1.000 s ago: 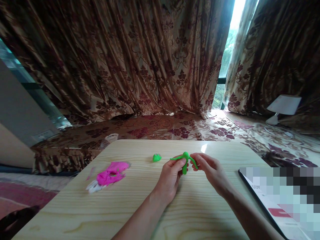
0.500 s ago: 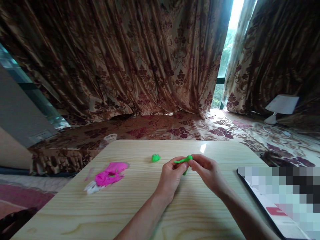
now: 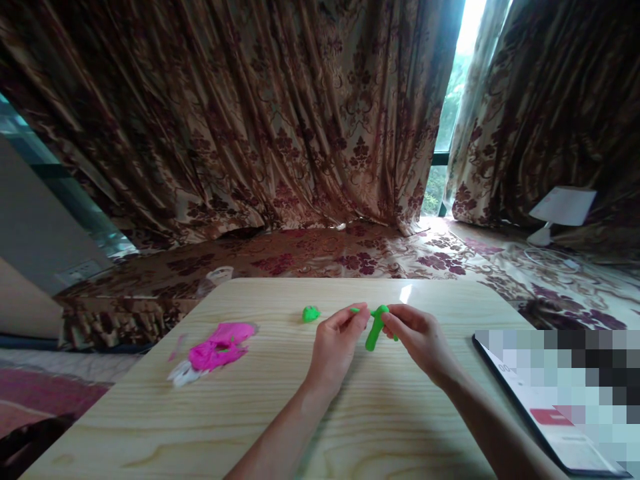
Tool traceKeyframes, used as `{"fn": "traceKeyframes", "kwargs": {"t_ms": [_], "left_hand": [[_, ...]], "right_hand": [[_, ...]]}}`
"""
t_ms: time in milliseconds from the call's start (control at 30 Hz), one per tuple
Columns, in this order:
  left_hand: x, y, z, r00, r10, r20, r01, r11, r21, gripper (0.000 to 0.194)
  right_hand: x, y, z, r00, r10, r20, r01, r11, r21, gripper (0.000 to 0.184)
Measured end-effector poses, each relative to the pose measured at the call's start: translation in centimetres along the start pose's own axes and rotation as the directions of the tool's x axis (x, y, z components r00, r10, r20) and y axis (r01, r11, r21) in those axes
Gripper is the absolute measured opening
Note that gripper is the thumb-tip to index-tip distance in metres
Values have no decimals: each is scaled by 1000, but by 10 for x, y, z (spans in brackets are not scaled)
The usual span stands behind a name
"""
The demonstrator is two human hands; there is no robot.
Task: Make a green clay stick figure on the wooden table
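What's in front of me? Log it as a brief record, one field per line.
Left hand: pinches a thin strand of the green figure
Right hand: grips the figure near its rounded top
Left of hands: green lump, crumpled pink material
Surface: pale wood-grain table
Behind: patterned curtains, white lamp

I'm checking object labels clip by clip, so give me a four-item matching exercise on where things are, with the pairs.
1. long green piece
2. small green lump
3. pink material
4. white lamp

A. standing on patterned cloth
B. held by the left hand and right hand
C. left part of the table
D. close by the left hand, unheld

Pairs: 1-B; 2-D; 3-C; 4-A
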State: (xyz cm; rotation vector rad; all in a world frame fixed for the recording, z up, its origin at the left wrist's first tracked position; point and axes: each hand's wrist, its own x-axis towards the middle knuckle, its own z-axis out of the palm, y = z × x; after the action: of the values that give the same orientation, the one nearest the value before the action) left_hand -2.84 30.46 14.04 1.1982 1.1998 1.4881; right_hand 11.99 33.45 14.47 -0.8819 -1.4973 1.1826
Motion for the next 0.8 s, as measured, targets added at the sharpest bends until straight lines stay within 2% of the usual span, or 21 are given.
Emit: {"fn": "traceKeyframes", "kwargs": {"t_ms": [100, 200, 300, 433, 500, 633, 800], "left_hand": [[-3, 2, 4, 992, -68, 108, 80, 990, -114, 44], [-5, 4, 8, 981, -70, 179, 96, 985, -143, 36], [-4, 4, 7, 982, -112, 152, 140, 972, -186, 26], [-1, 2, 2, 962, -248, 113, 272, 896, -352, 21], [0, 1, 0, 957, -271, 108, 291, 868, -401, 20], [0, 0, 0, 953, -257, 160, 301, 858, -415, 21], [-2, 1, 0, 948, -257, 188, 312, 870, -382, 23]], "right_hand": [[-1, -2, 1, 1000, 12, 14, -12, 1000, 1, 27], [-2, -6, 1, 998, 8, 63, -7, 1000, -20, 28], [-3, -10, 0, 995, 32, 94, -35, 999, 38, 33], [-2, -7, -2, 993, 100, 70, -109, 986, 130, 40], [-1, -2, -2, 996, 79, 50, -82, 994, 67, 38], [1, 8, -2, 999, -38, 1, 38, 996, -83, 36], [2, 6, -4, 995, -101, -5, 99, 977, -191, 26]]}}
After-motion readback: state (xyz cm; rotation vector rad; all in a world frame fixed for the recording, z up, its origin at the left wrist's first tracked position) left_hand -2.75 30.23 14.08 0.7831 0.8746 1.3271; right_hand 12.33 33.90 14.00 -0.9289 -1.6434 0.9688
